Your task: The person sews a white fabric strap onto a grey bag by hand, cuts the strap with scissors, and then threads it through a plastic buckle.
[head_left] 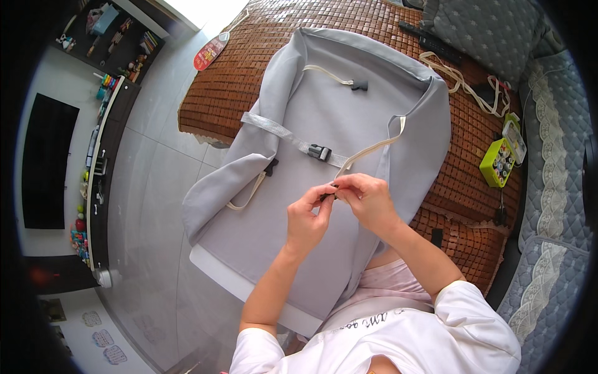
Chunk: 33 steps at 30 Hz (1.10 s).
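Note:
A large grey fabric cover [311,237] is spread out before me, its edges folded inward. My left hand [309,212] and my right hand [367,199] meet over its middle, pinching a small black buckle [327,196]. From there a cream strap [374,146] runs up to the cover's right edge. Just beyond my hands, a black buckle [319,153] is fastened on a pale grey strap [274,128] crossing the cover. Another cream strap [329,75] ends in a black buckle [359,85] at the far side. To the left, a black clip [271,167] hangs on a short strap.
A brown tile mat [224,93] lies under the cover. On the right are a green sewing box [498,162] with thread spools, loose cream straps [461,81] and a quilted grey sofa [554,187]. A red tag [210,55] lies at the mat's far left edge.

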Each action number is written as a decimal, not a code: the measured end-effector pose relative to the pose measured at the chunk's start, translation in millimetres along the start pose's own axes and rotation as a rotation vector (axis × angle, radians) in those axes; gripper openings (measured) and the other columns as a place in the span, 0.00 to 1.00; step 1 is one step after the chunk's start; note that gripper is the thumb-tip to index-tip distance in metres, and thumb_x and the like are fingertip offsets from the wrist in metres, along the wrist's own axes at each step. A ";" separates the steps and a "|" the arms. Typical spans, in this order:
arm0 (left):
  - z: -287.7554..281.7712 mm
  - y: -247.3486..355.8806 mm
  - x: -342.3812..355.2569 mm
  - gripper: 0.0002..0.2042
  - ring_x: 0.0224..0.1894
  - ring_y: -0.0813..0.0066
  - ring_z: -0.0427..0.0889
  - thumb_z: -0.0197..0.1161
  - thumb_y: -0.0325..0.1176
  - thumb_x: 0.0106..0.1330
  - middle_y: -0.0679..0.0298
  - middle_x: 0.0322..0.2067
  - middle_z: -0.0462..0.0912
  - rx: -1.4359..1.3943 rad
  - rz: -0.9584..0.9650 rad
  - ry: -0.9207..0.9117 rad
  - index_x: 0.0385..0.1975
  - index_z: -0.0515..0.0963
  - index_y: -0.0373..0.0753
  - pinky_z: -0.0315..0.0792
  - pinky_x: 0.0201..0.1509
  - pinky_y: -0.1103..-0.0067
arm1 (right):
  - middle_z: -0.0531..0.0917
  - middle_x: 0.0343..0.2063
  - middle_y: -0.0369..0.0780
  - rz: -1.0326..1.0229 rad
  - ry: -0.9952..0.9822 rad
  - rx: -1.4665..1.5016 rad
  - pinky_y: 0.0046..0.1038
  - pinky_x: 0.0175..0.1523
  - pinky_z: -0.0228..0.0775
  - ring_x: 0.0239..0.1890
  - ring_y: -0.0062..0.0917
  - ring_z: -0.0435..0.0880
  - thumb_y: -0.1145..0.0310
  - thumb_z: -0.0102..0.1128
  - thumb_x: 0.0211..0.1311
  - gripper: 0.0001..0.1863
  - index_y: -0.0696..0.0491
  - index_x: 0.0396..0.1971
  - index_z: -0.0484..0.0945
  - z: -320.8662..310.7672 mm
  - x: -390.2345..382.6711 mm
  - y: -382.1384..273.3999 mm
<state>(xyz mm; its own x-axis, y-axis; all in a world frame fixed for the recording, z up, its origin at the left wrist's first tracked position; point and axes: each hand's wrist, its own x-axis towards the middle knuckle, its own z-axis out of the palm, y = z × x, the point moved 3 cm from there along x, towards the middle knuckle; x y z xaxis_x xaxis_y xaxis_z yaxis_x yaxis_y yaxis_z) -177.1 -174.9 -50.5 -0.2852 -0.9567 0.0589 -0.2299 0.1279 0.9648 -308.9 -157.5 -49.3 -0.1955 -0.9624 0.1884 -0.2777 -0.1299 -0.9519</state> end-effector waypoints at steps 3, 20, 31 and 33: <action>-0.4 1.5 0.3 0.07 0.31 0.82 0.76 0.57 0.20 0.53 0.64 0.30 0.79 0.053 0.073 -0.008 0.32 0.75 0.34 0.71 0.34 0.87 | 0.77 0.21 0.43 0.135 -0.041 -0.020 0.23 0.26 0.68 0.22 0.26 0.77 0.78 0.58 0.45 0.10 0.58 0.30 0.71 -3.0 1.6 -7.8; -24.2 -34.4 17.5 0.09 0.30 0.86 0.72 0.56 0.25 0.55 0.69 0.28 0.74 -0.314 -0.331 -0.119 0.35 0.69 0.37 0.67 0.31 0.88 | 0.79 0.26 0.41 0.056 -0.434 -0.762 0.31 0.42 0.64 0.36 0.36 0.77 0.69 0.59 0.43 0.15 0.56 0.34 0.73 2.1 86.7 41.8; -39.5 -32.9 50.2 0.29 0.30 0.85 0.72 0.53 0.21 0.53 0.65 0.28 0.75 -0.091 -0.321 -0.253 0.57 0.55 0.39 0.66 0.33 0.87 | 0.74 0.18 0.38 -0.044 -0.107 -0.149 0.29 0.32 0.64 0.22 0.27 0.74 0.74 0.56 0.41 0.05 0.54 0.23 0.76 26.0 43.7 23.7; -41.3 -33.1 43.8 0.28 0.30 0.85 0.72 0.52 0.20 0.53 0.65 0.28 0.75 -0.090 -0.295 -0.220 0.57 0.55 0.39 0.66 0.33 0.87 | 0.72 0.17 0.37 -0.154 -0.064 -0.186 0.30 0.31 0.64 0.20 0.28 0.72 0.76 0.56 0.41 0.05 0.54 0.22 0.75 28.4 34.6 21.1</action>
<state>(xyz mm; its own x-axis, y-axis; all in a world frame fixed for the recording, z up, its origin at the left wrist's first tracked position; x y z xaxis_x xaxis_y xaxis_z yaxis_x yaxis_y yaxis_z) -143.5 -231.9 -69.3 -0.4141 -0.8687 -0.2719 -0.2518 -0.1777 0.9513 -294.8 -200.3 -69.7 -0.0796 -0.9487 0.3061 -0.4688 -0.2354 -0.8514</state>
